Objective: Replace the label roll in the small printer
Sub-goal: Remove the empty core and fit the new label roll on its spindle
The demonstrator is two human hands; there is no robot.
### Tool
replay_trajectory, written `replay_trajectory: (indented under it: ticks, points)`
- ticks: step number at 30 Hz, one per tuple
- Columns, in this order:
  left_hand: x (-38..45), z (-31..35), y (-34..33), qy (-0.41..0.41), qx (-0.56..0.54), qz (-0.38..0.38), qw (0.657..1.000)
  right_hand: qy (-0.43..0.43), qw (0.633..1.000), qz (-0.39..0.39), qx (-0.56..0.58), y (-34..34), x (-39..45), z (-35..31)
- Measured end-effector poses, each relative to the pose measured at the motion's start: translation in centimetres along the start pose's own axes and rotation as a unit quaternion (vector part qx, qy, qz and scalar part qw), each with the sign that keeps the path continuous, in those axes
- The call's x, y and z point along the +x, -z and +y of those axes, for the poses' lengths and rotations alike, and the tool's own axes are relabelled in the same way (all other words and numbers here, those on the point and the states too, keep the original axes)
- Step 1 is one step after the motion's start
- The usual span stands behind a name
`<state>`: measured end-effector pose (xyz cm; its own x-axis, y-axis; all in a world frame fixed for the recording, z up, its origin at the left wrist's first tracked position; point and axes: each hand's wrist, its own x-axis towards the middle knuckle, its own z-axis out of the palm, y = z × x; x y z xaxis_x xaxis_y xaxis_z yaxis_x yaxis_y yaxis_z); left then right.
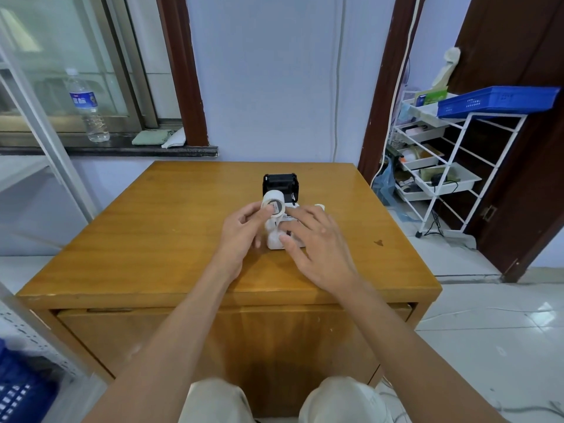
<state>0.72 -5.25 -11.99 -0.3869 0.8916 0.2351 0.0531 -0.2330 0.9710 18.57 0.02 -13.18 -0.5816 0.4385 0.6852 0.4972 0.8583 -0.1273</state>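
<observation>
Knees (274, 401) in pale trousers at the near edge of frame, both forearms reaching over the near edge of the desk (152, 239).

Left hand (244, 230): pinching a white roll (273, 202) between thumb and fingers, held up just above the printer (282, 236), core end facing the camera. A loose strip seems to hang from the roll toward the printer; not certain. Right hand (317, 239): fingers spread, lying on the printer body, thumb at its near side. Holds nothing that I can see. Lid (280, 184) stands open, black inside, toward the far edge. A second small white thing (319, 206) sits just beyond the right fingers, possibly the other roll; too hidden to tell.

Printer is near the desk centre, slightly toward the far edge.

Judgement: the roll is either coming out or about to go in; cannot tell which. To do it well: keep the right hand steadying the body, lower the roll squarely with its axis across the bay, and mind which way the free end feeds before closing the lid.

Surface: glossy wood, one dark spot (378, 242) toward the right edge, otherwise bare. Room: pale wall, window sill with a bottle (87, 105) at left, wire rack (442, 166) with a blue tray (494, 100) at right, tiled floor.
</observation>
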Motion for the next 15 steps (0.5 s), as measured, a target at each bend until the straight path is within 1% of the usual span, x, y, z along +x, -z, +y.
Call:
replay_trajectory:
  ticks: [1,3,6,10,12,15]
  points:
    - [0.0,0.0,0.0,0.000,0.002,0.000,1.000,-0.010,1.000,0.019,0.003,0.1,-0.1,0.0]
    - [-0.1,0.0,0.0,0.006,0.012,-0.004,1.000,-0.057,0.997,0.059,0.010,0.2,-0.1,0.1]
    - [-0.2,0.2,-0.3,-0.003,0.045,-0.043,0.998,-0.129,0.985,0.108,0.041,0.4,0.1,0.5]
    - [-0.2,0.0,-0.6,-0.009,0.071,-0.068,0.995,-0.166,0.976,0.122,0.065,0.1,0.3,1.4]
    - [0.0,-0.3,-0.5,-0.006,0.069,-0.072,0.995,-0.166,0.976,0.120,0.072,0.0,0.4,1.7]
    - [-0.2,0.0,-0.7,-0.006,0.059,-0.084,0.995,-0.110,0.988,0.079,0.072,0.0,0.3,1.5]
